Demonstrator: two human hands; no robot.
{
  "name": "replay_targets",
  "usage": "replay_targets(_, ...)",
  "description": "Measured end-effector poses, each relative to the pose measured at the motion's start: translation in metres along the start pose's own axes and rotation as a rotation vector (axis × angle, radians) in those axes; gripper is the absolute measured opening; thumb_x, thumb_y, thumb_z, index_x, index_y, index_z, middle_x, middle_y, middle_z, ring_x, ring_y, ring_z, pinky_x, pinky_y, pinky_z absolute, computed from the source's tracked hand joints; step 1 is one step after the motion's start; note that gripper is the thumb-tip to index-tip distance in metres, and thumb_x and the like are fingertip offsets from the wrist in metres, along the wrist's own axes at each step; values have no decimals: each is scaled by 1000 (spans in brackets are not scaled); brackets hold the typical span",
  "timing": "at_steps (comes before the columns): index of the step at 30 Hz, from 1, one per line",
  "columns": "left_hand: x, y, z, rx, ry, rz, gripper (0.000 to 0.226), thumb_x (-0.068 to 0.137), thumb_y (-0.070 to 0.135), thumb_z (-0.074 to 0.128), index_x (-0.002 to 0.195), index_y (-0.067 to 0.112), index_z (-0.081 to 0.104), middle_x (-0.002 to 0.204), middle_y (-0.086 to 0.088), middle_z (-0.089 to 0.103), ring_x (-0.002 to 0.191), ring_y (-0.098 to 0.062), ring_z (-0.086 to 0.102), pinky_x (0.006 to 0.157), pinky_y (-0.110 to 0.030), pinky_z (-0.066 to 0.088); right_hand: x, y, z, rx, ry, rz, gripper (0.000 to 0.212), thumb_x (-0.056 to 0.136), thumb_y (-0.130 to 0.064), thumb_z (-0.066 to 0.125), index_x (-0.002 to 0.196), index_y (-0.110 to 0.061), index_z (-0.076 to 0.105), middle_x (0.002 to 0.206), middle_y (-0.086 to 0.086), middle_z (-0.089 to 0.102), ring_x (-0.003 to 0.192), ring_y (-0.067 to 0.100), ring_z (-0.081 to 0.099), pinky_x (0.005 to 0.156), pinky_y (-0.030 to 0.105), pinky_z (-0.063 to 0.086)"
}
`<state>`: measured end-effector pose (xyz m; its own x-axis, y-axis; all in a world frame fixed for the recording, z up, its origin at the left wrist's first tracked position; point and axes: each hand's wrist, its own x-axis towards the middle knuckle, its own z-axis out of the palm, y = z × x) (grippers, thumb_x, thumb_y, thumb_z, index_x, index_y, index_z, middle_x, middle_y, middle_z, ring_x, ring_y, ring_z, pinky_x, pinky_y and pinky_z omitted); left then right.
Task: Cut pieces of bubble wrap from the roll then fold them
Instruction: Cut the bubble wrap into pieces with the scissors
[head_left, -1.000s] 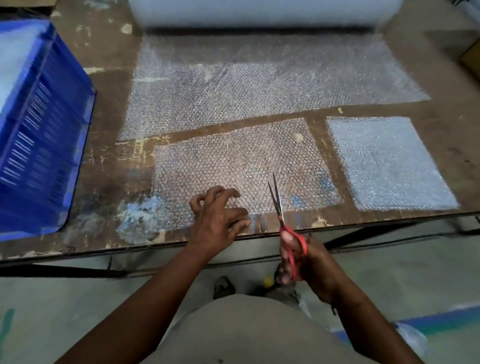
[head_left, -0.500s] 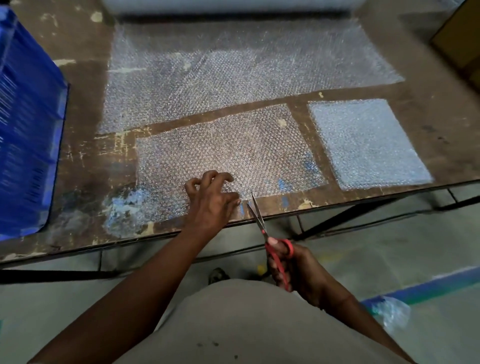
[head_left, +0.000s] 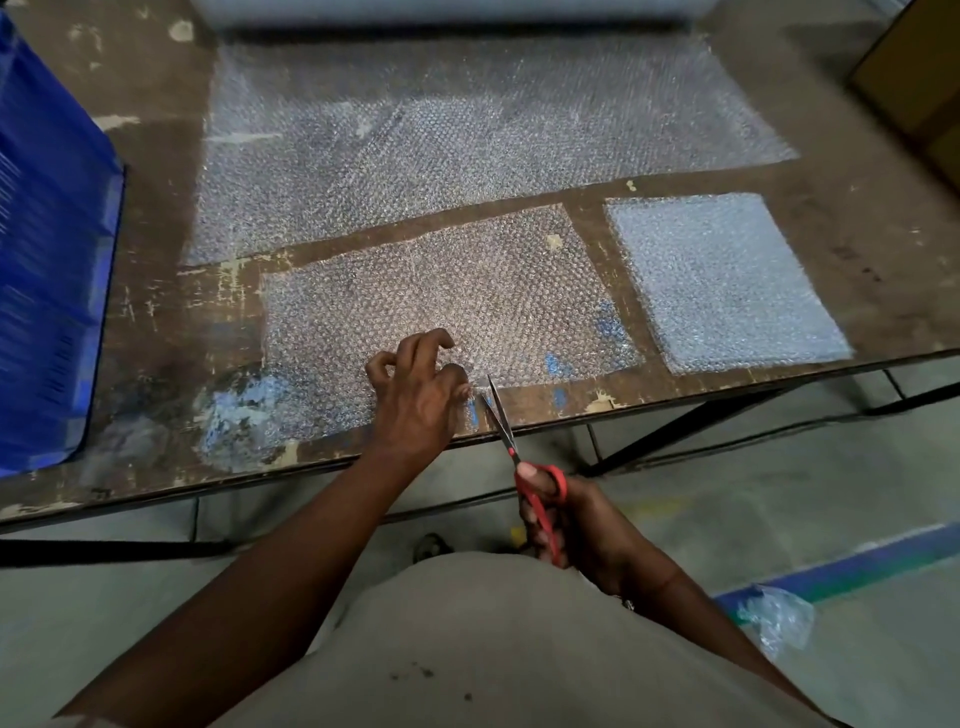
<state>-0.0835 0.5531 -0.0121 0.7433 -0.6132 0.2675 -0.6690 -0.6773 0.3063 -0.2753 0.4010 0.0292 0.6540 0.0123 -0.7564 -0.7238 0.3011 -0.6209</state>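
Both hands are busy at the near edge of the table (head_left: 156, 322): the left hand (head_left: 415, 395) has its fingers curled, fingertips pressing down on the near edge of the cut sheet of bubble wrap (head_left: 441, 306), while the right hand (head_left: 571, 525) hangs just off the table edge, gripping the red handles of the scissors (head_left: 519, 457). Their blades are parted only narrowly and point up and away, tips right at the sheet's edge beside the left thumb (whether they already bite into the plastic I cannot tell). That sheet lies flat along the front of the worn, paint-flecked top. Just to its right, apart from it, sits a folded piece of bubble wrap (head_left: 722, 280), whiter and denser. Behind both, the unrolled length (head_left: 467, 140) stretches back to the roll (head_left: 447, 8) at the far edge. A blue crate (head_left: 47, 270) stands at the left, a cardboard box (head_left: 914, 78) at the far right.
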Motion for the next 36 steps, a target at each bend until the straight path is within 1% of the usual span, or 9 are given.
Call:
replay_targets(4,-5,-1,-3,-33,37,-8,8,96,30,69,102,27,74,141,-1,51,133,-25,46,96,-45,23,6,-1,3,6,18,-30,56,67,-67,82,67,-16,62,60,8,53,49,21,49,48,26,40)
replay_targets(8,-10,-4,-4,-31,79,-83,14,98,37,70,109,27,70,140,-3,51,130,-27,49,96,-48,28,15,-2,6,-13,54,-73,52,68,-65,85,66,-17,64,61,8,54,47,23,52,50,28,39)
replay_targets(11,-11,-10,-3,-37,96,-141,15,98,37,72,109,28,69,138,-2,51,129,-28,49,96,-48,30,19,-4,8,10,59,-68,49,76,-59,84,67,-16,63,60,8,53,43,22,50,50,27,39)
replay_targets(13,-10,-13,-2,-44,90,-143,15,97,37,74,108,29,69,138,-2,52,129,-28,49,95,-48,29,22,-6,11,15,65,-62,47,82,-55,83,67,-16,61,60,7,52,43,21,50,52,28,37)
replay_targets(18,-10,-15,2,-103,108,-86,10,96,34,77,104,30,72,134,0,55,126,-27,52,94,-48,30,26,-12,18,62,72,-53,43,87,-49,80,66,-17,60,60,7,47,46,20,43,50,25,37)
replay_targets(22,-12,-15,4,-108,134,-145,10,100,34,72,108,29,71,133,0,55,126,-26,49,96,-47,30,29,-13,21,77,83,-51,44,88,-47,80,63,-18,59,59,6,46,43,18,43,49,24,39)
replay_targets(29,-9,-17,9,-124,83,-198,37,103,45,57,129,19,61,138,-9,49,133,-31,47,102,-50,37,39,-12,26,111,98,-47,47,74,-51,88,62,-17,57,55,6,45,38,17,40,46,23,39)
replay_targets(32,-9,-16,10,-138,77,-200,41,104,45,56,134,17,57,140,-10,48,136,-32,46,105,-52,39,41,-11,24,121,97,-44,48,72,-50,89,62,-16,56,54,6,45,38,17,39,45,22,38)
replay_targets(36,-9,-16,10,-122,71,-198,41,104,42,62,136,17,56,142,-9,48,137,-33,44,108,-53,37,43,-9,24,154,113,-33,49,66,-47,93,61,-15,57,54,7,45,38,17,38,44,22,36)
